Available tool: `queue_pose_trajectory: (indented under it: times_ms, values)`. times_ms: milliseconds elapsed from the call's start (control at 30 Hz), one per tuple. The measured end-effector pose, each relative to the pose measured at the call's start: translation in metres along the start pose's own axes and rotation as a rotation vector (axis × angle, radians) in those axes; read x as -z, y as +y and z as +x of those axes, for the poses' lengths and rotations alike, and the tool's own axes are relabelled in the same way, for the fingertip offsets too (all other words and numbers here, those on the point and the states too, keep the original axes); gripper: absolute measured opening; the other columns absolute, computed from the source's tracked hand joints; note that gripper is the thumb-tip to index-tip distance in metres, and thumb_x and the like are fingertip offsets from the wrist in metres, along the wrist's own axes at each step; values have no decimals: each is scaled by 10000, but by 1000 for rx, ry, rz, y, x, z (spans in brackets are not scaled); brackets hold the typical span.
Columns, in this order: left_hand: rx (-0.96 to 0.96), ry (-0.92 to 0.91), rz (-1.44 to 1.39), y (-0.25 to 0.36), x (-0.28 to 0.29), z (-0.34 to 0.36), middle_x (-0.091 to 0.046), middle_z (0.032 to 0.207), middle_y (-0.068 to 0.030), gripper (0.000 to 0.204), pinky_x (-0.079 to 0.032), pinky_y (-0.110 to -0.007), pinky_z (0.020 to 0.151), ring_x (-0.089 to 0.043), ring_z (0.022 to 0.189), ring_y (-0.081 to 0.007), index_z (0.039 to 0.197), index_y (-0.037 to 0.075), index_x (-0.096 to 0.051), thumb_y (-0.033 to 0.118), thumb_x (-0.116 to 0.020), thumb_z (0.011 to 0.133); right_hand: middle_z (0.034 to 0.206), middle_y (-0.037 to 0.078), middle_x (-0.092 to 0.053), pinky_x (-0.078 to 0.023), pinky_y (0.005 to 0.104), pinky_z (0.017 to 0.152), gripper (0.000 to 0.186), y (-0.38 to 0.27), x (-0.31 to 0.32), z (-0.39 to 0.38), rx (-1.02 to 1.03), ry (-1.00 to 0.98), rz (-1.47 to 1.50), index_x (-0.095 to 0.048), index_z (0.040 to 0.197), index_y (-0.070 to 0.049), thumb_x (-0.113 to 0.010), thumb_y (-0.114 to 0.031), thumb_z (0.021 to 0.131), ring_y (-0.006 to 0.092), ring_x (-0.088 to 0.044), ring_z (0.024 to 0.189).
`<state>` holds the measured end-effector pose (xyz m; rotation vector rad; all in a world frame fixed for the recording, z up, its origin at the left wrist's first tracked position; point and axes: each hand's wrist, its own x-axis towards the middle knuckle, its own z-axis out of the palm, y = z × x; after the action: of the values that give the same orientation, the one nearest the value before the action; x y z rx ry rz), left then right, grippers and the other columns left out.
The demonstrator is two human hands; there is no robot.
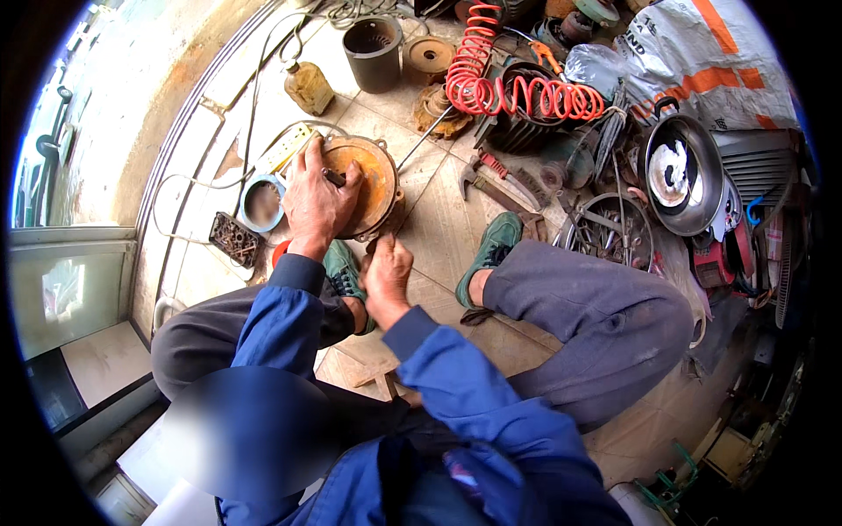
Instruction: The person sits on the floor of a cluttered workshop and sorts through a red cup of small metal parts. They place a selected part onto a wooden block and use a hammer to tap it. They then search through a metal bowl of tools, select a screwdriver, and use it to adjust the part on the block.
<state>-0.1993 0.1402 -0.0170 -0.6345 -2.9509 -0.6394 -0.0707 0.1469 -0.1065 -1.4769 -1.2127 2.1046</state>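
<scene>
- The black tray contains small metal parts; the steel pan, something white.
- A grimy bottle stands near the grey cylinder.
- A hammer lies right of the rusty housing, which is between both hands.
- The left hand has its fingers holding a dark stub; the right hand curls at the housing's edge, whether gripping, I cannot tell.

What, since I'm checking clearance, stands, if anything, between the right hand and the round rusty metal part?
Nothing visible: the right hand is at the near edge of the round rusty metal part, though contact is unclear. The left hand lies over the part's left side, out of that gap.
</scene>
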Motion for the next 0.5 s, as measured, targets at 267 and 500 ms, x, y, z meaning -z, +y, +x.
queue_pose_trajectory:
  times_ms: [267,500]
  values:
    - [-6,22,-23,-7,-5,-1,-578,1313,-210,707,-482,-461,980,-590,1178,-392,1409,39,-495,471,-648,871,589,56,-565,-433,392,535,384,-71,74,23,308,-208,-483,-600,750,-19,-528,-283,1018,177,-531,543]
    - [-1,16,-31,-6,-1,-2,-587,1296,-208,707,-483,-462,978,-590,1181,-388,1395,44,-506,469,-670,854,627,90,-618,-459,353,555,338,-189,83,93,366,-931,-1152,-727,849,15,-597,-284,942,158,-580,575]
